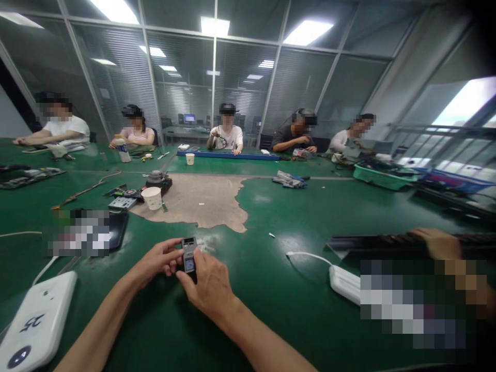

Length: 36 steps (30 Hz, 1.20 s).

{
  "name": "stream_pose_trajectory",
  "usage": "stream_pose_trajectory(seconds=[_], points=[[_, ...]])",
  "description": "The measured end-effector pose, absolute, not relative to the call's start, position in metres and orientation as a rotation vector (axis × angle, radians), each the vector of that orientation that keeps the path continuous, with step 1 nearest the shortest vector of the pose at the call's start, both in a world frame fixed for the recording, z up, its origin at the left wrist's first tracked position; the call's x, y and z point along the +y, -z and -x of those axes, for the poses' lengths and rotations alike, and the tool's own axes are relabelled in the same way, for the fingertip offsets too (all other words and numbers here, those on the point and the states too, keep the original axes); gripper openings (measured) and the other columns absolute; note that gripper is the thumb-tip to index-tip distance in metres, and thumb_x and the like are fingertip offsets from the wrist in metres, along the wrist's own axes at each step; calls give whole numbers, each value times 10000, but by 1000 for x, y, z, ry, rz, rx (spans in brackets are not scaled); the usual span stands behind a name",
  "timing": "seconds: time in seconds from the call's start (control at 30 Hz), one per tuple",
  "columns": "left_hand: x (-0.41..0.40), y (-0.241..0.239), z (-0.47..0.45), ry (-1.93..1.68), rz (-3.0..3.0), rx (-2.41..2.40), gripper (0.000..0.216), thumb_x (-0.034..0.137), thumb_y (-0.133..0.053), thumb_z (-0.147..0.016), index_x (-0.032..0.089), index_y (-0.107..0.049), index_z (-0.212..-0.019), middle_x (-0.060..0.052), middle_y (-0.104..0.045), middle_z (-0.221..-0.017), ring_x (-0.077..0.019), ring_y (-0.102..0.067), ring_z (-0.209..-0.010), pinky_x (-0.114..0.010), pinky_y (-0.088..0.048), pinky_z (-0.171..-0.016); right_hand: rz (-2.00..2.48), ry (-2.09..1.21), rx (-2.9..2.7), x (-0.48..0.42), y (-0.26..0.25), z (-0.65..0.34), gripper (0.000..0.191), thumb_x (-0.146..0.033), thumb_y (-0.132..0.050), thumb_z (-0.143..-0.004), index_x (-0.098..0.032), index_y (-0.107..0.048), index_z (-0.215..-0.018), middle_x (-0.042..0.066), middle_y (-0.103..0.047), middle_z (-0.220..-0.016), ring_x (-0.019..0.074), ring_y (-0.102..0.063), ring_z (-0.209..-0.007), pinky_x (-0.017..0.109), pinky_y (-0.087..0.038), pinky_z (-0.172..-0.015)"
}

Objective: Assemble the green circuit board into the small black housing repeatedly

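Observation:
Both of my hands are on a small grey rectangular device [189, 248] just above the green table [279, 305]. It has dark slots at its far end and a bluish square panel near its lower end. My left hand [163, 257] grips its left side with the fingers curled against it. My right hand [212, 283] is closed round the right side and near end, its thumb at the lower left corner. Some of the device's right edge and underside is hidden by my fingers.
Left are a white power bank [42, 315] and a phone [119, 230]. Ahead lie a paper cup [152, 198], electronic parts [123, 202] and a brown patch [194, 201]. Another person's hand [439, 243] rests at a black strip [352, 247]. Several people sit opposite.

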<state>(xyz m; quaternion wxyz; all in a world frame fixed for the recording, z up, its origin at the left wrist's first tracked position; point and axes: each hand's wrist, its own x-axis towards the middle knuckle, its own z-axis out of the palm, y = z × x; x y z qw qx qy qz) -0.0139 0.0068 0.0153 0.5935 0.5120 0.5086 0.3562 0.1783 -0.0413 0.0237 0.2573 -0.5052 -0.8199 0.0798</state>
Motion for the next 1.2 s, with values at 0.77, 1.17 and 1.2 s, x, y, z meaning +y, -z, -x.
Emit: stream_pose_trajectory(seconds=[0.77, 1.17, 1.2], points=[[2, -19, 15, -850, -1043, 1115, 636, 306, -702, -802, 134, -422, -1347, -34, -611, -802, -76, -569, -580, -160, -462, -497, 1322, -254, -2184, -42, -10, -176, 607, -389, -506, -890, -96, -348, -1398, 165, -592, -1090, 268, -622, -864, 374, -517, -727], [4, -16, 18, -871, -978, 1031, 593, 252, -689, -791, 155, -435, -1317, -32, -622, -820, -93, -586, -596, -163, -484, -496, 1270, -215, -2088, -37, -9, -178, 571, -364, -500, -883, -84, -396, -1370, 149, -623, -1015, 268, -627, -842, 382, -524, -728], [4, -16, 18, -865, -987, 1030, 601, 251, -694, -785, 157, -438, -1320, -27, -616, -808, -94, -583, -596, -166, -486, -502, 1263, -217, -2082, -37, -9, -178, 573, -355, -505, -880, -86, -394, -1373, 149, -624, -1019, 267, -627, -851, 379, -524, -735]])
